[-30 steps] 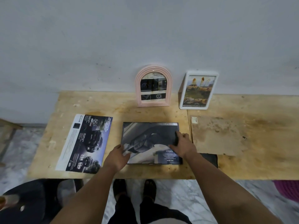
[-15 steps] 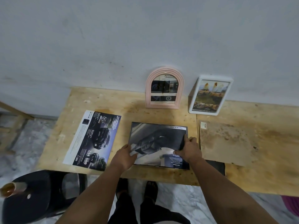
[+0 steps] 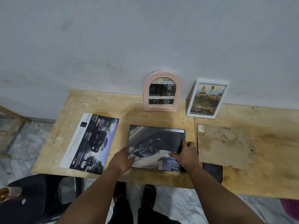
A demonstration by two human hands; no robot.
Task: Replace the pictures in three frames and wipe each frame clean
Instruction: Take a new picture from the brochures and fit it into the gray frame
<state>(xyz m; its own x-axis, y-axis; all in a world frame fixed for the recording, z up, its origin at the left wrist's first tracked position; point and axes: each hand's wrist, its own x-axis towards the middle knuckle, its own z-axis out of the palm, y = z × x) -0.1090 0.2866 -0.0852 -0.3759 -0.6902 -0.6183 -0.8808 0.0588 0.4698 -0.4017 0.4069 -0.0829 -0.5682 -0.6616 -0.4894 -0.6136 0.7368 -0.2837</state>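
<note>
In the head view, a black frame [image 3: 156, 147] is laid flat on the desk [image 3: 129, 110] at the centre, close to the near edge, with a dark car picture resting in it, its print reading upside down from this side. The left hand [image 3: 121, 160] is placed at the frame's 8 o'clock corner, fingers lying fairly straight on the picture, apparently to hold that corner down. The right hand [image 3: 184, 152] is set at the 4 o'clock side, thumb and fingers pinching the right edge of the picture, which is judged to be in the course of being seated in or lifted from the frame; which of the two cannot be told. A loose car flyer [image 3: 91, 143] is laid at 9 o'clock of the frame, just beside it, probably kept within reach as the other print of the swap. A brown backing board [image 3: 224, 145] lies at 3 o'clock, overlapping a dark object at the desk's near edge. A pink arched frame [image 3: 162, 91] and a white frame [image 3: 207, 98] are stood against the wall at 12 and 1 o'clock, well apart from the hands, both already holding prints. Bare desk is left between the flat frame and the standing ones; little margin remains toward the near edge.
</note>
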